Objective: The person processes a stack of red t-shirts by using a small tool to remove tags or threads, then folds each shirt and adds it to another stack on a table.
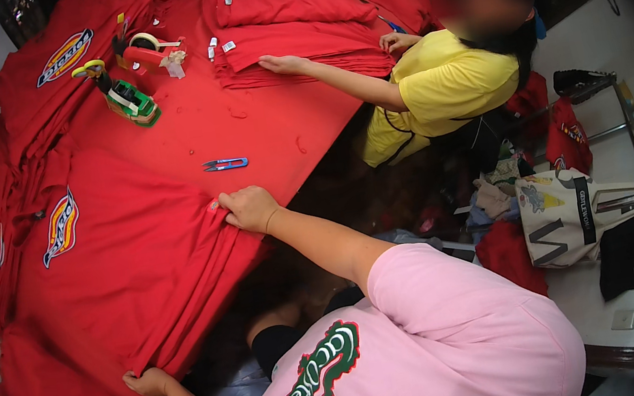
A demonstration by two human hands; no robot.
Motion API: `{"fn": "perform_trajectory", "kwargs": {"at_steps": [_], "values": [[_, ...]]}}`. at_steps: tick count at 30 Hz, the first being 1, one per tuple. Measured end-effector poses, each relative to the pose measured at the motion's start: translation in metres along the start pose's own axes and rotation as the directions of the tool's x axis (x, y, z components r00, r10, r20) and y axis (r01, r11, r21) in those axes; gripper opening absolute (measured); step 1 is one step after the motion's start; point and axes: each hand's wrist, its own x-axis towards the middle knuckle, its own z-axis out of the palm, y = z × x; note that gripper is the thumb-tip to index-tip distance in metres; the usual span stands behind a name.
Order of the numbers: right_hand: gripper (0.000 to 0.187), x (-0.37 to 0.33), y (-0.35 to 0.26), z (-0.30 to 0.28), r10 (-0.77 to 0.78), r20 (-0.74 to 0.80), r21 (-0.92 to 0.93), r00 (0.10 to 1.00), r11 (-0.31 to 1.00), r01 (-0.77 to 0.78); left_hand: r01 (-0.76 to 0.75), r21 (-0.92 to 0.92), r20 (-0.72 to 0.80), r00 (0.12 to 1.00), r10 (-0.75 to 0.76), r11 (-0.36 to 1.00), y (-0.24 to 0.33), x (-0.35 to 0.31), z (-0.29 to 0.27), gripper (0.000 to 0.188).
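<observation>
A red T-shirt with an oval logo patch lies spread over the table's near left part. My left hand pinches its edge at the near side, and my right hand grips the same edge farther up. Between the two hands the cloth is drawn into long creases along the table edge. Blue thread snips lie on the red table surface, just beyond my right hand. Parts of my fingers are hidden behind the fabric.
A green tape dispenser and a red tape holder stand at the back. A co-worker in a yellow shirt touches a stack of folded red garments. More red shirts cover the left side. A printed tote bag hangs at right.
</observation>
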Motion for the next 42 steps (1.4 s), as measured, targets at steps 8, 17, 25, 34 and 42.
{"fn": "perform_trajectory", "kwargs": {"at_steps": [8,17,25,34,42], "values": [[0.023,0.002,0.0,0.005,0.007,-0.004,0.011,1.0,1.0,-0.007,0.009,0.084,0.011,1.0,-0.01,0.996,-0.014,0.002,0.003,0.008],[0.021,0.001,0.001,0.006,-0.017,-0.069,0.011,0.997,1.0,0.018,-0.01,0.041,-0.001,1.0,0.01,0.999,-0.019,0.004,0.007,0.011],[0.02,0.001,0.0,0.006,0.005,-0.046,0.011,0.999,1.0,-0.005,-0.008,0.046,0.023,1.0,0.007,0.999,-0.019,0.003,0.006,0.012],[0.022,0.002,-0.003,0.004,0.041,0.005,0.018,0.999,0.999,-0.042,-0.077,0.012,-0.02,0.997,0.078,0.997,-0.03,0.001,0.008,0.01],[0.024,0.005,-0.006,0.005,0.069,0.053,-0.071,0.996,0.995,-0.065,-0.03,-0.047,-0.023,0.999,0.029,0.998,-0.019,0.0,0.006,0.008]]}}
